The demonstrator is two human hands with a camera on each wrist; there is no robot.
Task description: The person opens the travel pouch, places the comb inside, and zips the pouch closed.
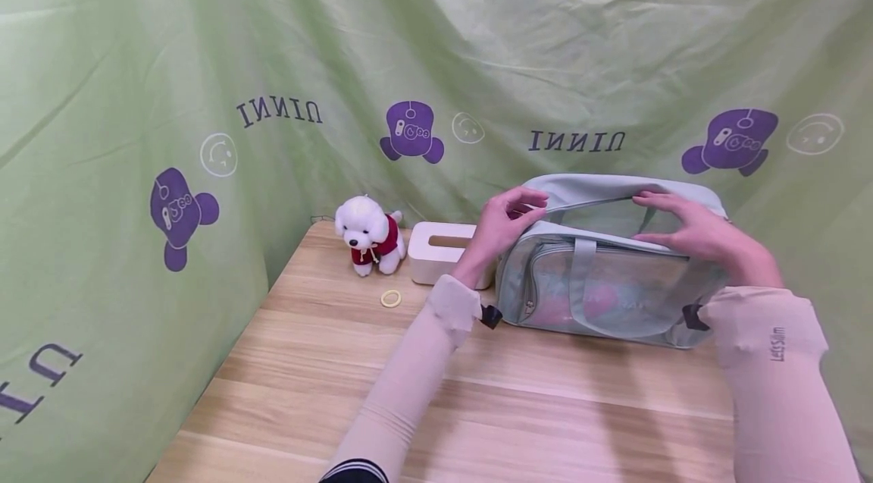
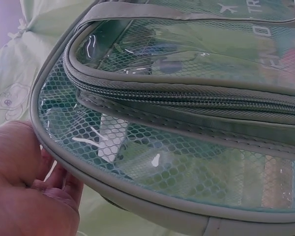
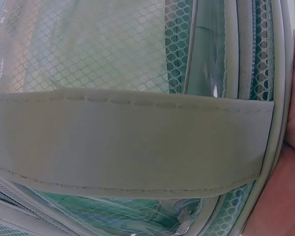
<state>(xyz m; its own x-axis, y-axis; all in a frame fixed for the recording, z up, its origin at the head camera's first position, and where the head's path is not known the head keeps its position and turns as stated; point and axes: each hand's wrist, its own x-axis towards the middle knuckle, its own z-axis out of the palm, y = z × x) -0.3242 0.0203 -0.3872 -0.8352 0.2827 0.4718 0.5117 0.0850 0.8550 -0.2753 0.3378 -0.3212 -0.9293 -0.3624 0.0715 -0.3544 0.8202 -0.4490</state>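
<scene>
Between three and four o'clock from the head view's centre, a see-through green bag stands upright on a wooden table, its top gaping between a near rim and a far one. With the bag as the dial, the left hand is at ten o'clock, fingers bent towards the opening and thumb just below them. Its wrist view shows curled fingers partly behind the bag's edge, and I cannot tell whether they grip it. Between two and three o'clock is the right hand, thumb and fingers spread apart at the opening rather than clenched: thumb by the near rim, fingers towards the far one. Its wrist view catches only part of this hand, at three o'clock, behind the piped edge.

A handle strap loops down over the bag's front, where a zipper borders the front pocket; white lettering shows at two o'clock in the left wrist view.

At the bag's nine o'clock, close by, sits a white tissue box with a slot in its top. Farther out the same way stands a white plush dog in a red top, and between eight and nine o'clock lies a pale yellow ring. Green cloth with purple figures hangs at twelve o'clock, behind everything.
</scene>
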